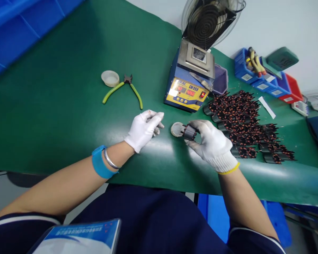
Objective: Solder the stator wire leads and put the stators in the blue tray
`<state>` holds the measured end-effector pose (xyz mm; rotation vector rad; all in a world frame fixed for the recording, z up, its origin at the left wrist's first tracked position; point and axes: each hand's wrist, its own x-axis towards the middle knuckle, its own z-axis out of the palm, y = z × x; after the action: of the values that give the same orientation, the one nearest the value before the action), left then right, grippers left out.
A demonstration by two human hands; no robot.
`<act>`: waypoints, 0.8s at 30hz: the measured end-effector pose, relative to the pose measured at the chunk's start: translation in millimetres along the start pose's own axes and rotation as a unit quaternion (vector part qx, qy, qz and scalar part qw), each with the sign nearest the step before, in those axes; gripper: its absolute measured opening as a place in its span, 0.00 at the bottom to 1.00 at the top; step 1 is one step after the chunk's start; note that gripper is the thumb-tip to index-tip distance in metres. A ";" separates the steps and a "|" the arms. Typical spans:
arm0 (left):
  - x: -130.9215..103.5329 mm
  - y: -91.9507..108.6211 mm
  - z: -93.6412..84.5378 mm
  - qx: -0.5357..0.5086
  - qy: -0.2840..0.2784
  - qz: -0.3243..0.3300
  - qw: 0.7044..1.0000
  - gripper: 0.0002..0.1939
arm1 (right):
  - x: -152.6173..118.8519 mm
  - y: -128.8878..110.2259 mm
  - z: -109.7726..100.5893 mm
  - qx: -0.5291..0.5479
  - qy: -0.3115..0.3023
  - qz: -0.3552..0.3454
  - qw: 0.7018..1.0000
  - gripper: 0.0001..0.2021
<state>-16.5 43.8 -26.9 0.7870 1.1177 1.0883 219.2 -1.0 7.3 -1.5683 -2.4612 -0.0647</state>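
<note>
View from a head-worn camera, looking down at a green table (69, 116) where a person in white gloves works.

The right hand (212, 144) has its grip closed around one small dark coil (189, 132), pinched between thumb and fingers and held just above the table, near the middle of the front edge. The coil's end touches, or hangs just over, a small round dish (176, 129) lying flat on the table; which of the two cannot be told. The left hand (144, 128) rests just left of the dish with its fingers loosely curled. Its grip holds nothing that can be seen.

Just right of the right hand, toward the right end of the table, lies a large pile of coils (243, 123) of the same kind, dark with copper-coloured wire ends sticking out. No separate pile of finished pieces can be made out, so the work looks to be at an early or middle stage, with one coil in hand and many waiting.

Behind the hands, toward the back edge, stands a blue and yellow solder pot (190, 81) with red digits lit, and a fan (209, 21) behind it. Further left lie green-handled cutters (124, 88) beside a small white cup (110, 78). Blue and red bins (265, 76) stand at the back right corner.
</note>
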 end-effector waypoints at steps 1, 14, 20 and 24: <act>-0.1 -0.1 0.1 0.000 -0.001 -0.002 1.000 0.12 | -0.8 0.6 -1.5 0.004 0.023 -0.008 1.000 0.24; 4.5 -3.6 2.2 0.012 -0.019 0.010 1.000 0.13 | 18.7 -15.1 14.2 -0.272 0.039 -0.106 0.956 0.13; 4.9 -7.5 1.6 0.018 -0.038 0.038 0.998 0.17 | 42.5 -1.9 -15.3 -0.286 0.073 -0.057 0.954 0.12; 4.5 -5.9 3.2 0.021 -0.040 0.027 0.999 0.20 | 116.7 37.3 -51.0 -0.159 0.122 0.051 0.978 0.16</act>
<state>-11.5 46.3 -32.7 0.8913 1.0588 1.0725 213.7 110.9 78.4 -1.6895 -2.2570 -0.6217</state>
